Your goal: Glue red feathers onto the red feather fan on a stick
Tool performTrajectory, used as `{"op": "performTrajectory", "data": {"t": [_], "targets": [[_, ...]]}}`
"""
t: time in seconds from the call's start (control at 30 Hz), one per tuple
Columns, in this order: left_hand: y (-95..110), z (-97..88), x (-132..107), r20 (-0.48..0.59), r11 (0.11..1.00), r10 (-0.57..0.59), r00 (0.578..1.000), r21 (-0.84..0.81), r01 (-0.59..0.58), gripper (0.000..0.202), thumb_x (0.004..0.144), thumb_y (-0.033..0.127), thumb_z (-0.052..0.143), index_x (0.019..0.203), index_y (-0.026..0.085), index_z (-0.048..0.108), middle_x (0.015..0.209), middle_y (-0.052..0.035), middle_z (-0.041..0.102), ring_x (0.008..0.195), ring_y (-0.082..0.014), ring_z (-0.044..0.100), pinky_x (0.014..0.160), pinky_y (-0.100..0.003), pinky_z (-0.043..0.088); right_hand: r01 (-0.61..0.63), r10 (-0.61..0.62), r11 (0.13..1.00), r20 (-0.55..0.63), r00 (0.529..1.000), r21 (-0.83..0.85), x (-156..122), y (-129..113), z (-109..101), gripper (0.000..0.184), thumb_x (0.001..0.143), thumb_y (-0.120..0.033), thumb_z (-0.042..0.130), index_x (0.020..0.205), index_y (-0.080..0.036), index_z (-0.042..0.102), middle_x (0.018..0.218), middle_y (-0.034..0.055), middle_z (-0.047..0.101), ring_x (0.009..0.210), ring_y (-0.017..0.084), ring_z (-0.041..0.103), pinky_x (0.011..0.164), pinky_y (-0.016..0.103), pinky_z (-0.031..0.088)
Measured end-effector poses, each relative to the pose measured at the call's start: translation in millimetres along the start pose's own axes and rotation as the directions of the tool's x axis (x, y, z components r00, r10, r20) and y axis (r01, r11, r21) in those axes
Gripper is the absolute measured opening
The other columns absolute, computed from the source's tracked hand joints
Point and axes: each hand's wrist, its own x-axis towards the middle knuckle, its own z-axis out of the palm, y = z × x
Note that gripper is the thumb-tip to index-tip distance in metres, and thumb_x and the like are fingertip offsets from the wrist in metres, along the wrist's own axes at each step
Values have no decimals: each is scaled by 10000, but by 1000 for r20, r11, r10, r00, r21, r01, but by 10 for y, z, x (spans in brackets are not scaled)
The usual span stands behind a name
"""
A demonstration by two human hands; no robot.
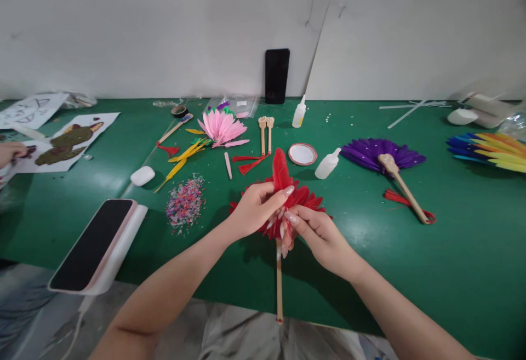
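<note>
A red feather fan on a thin wooden stick lies on the green table in front of me. My left hand pinches a single red feather that stands upright over the fan. My right hand is closed on the fan's base, where the feather quills meet the stick. Both hands meet at the centre of the fan.
A phone in a pink case lies at the near left by a pile of coloured bits. Behind are a pink feather fan, wooden handles, glue bottles, a white lid, a purple fan and a multicoloured fan. Another person's hand is far left.
</note>
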Motion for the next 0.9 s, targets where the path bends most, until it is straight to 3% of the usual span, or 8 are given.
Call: {"op": "performTrajectory", "data": {"t": [0.23,0.57,0.73,0.9], "targets": [[-24,21,-3,-4,999,-4,1000,-44,4,403,834,452,525,584,142,461,484,45,478,404,-38,402,383,-163,282,26,-28,999,-42,999,-40,-14,-34,24,352,948,-405,382,698,-185,495,594,2,582,596,133,633,623,267,505],[-21,21,2,-5,993,-20,1000,-118,19,408,830,475,533,603,139,493,420,49,486,341,-38,391,371,-175,293,-22,15,981,35,999,193,3,-42,-10,320,944,-397,405,799,-152,551,628,22,633,574,119,619,566,243,495],[-37,10,-6,-30,998,1,1000,-66,-3,405,821,477,544,609,133,511,437,50,458,368,-41,388,376,-181,281,-26,23,986,21,1000,167,0,-19,-33,278,910,-379,489,763,-151,545,583,-4,606,510,103,604,506,224,481],[-74,40,-5,-79,996,41,996,-71,-47,414,810,486,553,592,139,492,430,60,431,377,-41,372,382,-181,271,19,-14,996,-67,998,82,-4,-3,-32,289,909,-362,493,704,-160,524,543,-22,574,468,87,565,489,216,474]]}}
